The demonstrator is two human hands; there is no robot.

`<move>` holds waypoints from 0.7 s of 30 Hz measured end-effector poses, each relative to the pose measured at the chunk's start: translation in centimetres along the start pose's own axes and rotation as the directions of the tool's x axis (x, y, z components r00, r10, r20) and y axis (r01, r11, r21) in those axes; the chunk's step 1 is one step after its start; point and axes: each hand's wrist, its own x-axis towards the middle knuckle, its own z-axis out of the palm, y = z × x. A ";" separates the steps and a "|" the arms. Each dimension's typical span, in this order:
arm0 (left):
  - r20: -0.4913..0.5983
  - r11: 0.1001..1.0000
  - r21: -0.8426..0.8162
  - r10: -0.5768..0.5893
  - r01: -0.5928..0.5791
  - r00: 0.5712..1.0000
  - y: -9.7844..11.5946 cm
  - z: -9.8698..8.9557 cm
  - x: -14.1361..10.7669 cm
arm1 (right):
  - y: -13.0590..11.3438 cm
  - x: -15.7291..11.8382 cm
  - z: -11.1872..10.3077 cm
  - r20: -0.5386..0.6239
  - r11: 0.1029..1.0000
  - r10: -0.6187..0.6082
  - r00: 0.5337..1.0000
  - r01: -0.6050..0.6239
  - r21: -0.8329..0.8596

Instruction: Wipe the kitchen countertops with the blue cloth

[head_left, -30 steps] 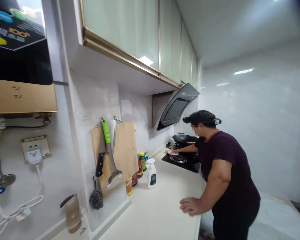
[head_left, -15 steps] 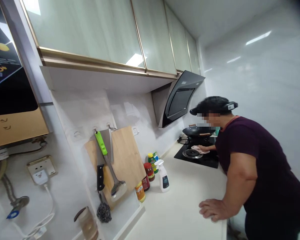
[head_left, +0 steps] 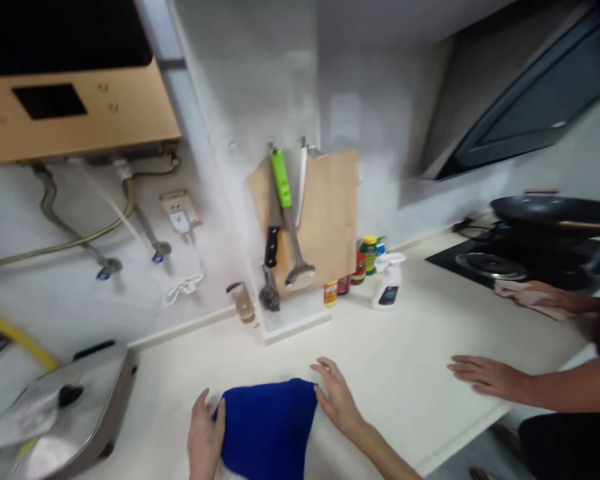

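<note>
A blue cloth (head_left: 270, 427) lies spread on the white counter at the bottom centre. My left hand (head_left: 206, 430) is at its left edge, thumb on the cloth and fingers apart. At the cloth's upper right corner is my right hand (head_left: 337, 397), its fingers spread and the thumb near the edge. Neither hand is closed around the cloth. Beyond it, a cutting board (head_left: 325, 220), a green-handled ladle (head_left: 283, 180) and a knife hang on the wall.
A lidded pan (head_left: 120, 407) sits at the left. Spray bottle (head_left: 387, 287), jars and a brown cup (head_left: 241, 302) stand along the wall. On the right, another person's hand (head_left: 495, 377) rests on the counter; their other hand holds a pink cloth (head_left: 530, 297) by the stove (head_left: 555, 260).
The view has swung down and left. Both my hands and the blue cloth have come into view. The other person's pink cloth is now at the stove's front edge.
</note>
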 end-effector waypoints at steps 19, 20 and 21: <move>0.317 0.768 0.333 0.455 -0.547 0.832 -1.4 10.5 -7.9 | 13.2 -13.4 -3.3 0.202 0.856 -0.209 0.957 0.279 -0.435; 0.309 0.771 0.355 0.437 -0.528 0.845 -2.1 9.8 -6.9 | 13.3 -13.5 -3.3 0.204 0.860 -0.200 0.958 0.272 -0.433; 0.293 0.775 0.383 0.414 -0.503 0.862 -2.9 9.1 -6.0 | 13.4 -13.6 -3.2 0.212 0.865 -0.182 0.960 0.259 -0.429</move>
